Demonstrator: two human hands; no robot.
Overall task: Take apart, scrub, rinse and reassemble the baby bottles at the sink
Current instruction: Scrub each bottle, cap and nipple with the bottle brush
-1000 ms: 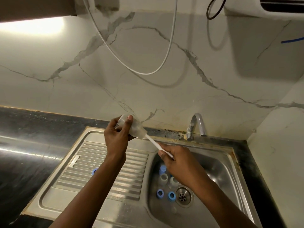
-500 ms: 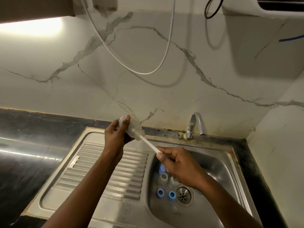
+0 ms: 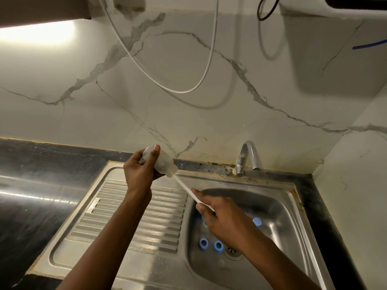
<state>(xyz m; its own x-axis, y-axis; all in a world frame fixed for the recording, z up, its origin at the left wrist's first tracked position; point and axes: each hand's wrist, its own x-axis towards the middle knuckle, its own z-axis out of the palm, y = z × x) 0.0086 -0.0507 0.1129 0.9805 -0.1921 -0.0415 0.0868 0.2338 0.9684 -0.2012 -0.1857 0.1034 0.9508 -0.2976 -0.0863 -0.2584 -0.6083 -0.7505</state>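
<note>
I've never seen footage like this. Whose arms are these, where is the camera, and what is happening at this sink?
There is no machine here. These are a person's two bare arms, filmed by one wide-angle camera worn on their head and looking down at a steel sink. The left hand grips a clear baby bottle, tilted with its mouth toward the basin. The right hand pinches a thin white stick, probably a bottle brush handle, whose far end enters the bottle's mouth. In the basin, two blue rings lie beside the drain, and another blue piece lies further right. The tap stands behind.
</note>
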